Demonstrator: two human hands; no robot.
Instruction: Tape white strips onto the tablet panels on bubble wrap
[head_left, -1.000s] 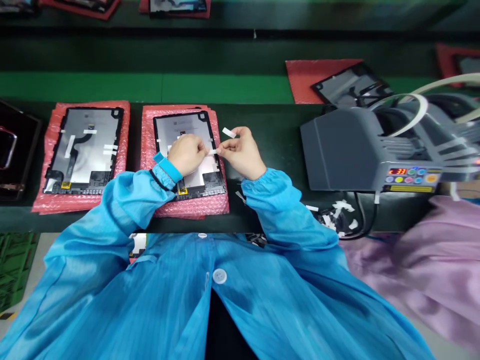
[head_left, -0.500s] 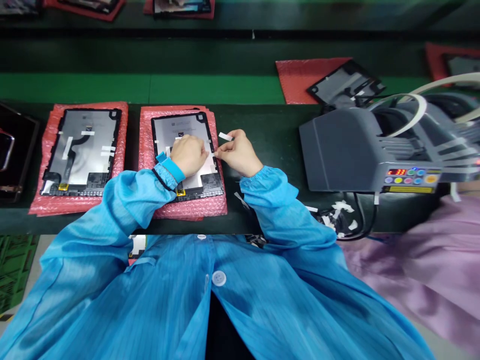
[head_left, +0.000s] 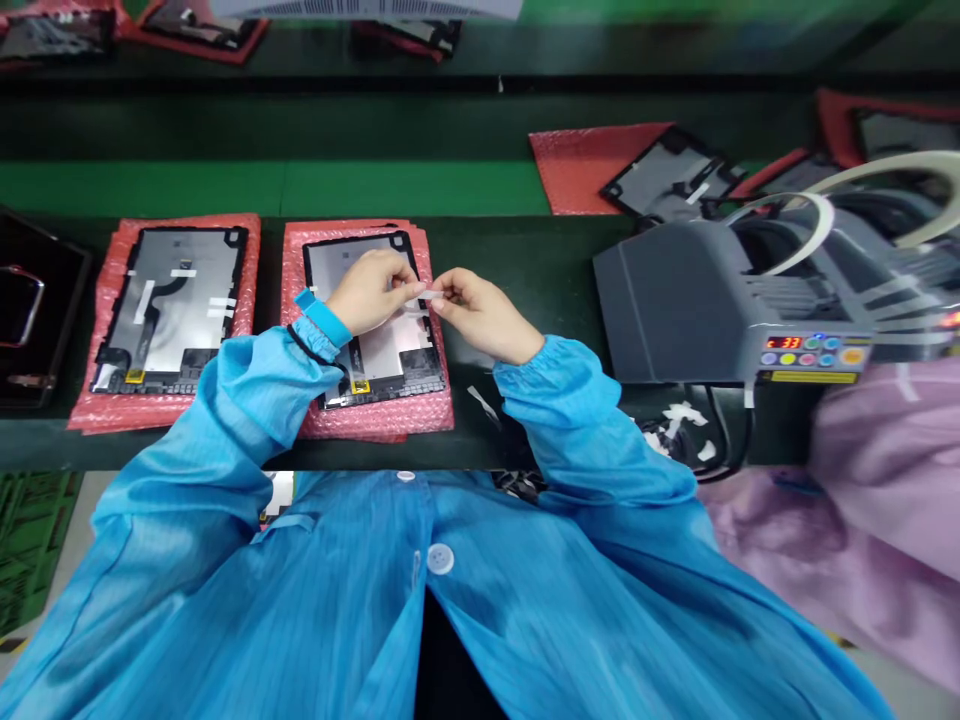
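Between my two hands a short strip of white tape (head_left: 430,295) is stretched, just above the right edge of a tablet screen panel (head_left: 384,357). The fingertips of my left hand (head_left: 375,292) pinch its left end, and that hand covers part of the panel's back. My right hand (head_left: 487,318), closed in a pinch, grips the other end beside the panel. The panel lies back side up, slightly tilted, on pink bubble-wrap bags (head_left: 382,420). Its yellow-edged connector (head_left: 361,386) shows near the bottom.
A similar panel (head_left: 176,310) with tape strips lies on bubble wrap to the left. A grey tape dispenser (head_left: 675,300) stands to the right, with tape scraps (head_left: 679,425) in front. Behind it another panel (head_left: 671,172) rests on a red bag (head_left: 577,165). A person's pink sleeve (head_left: 885,450) is at right.
My left hand has risen from the panel's surface and moved up to my right hand. The white strip, earlier sticking out from my right fingers, is now held between both hands.
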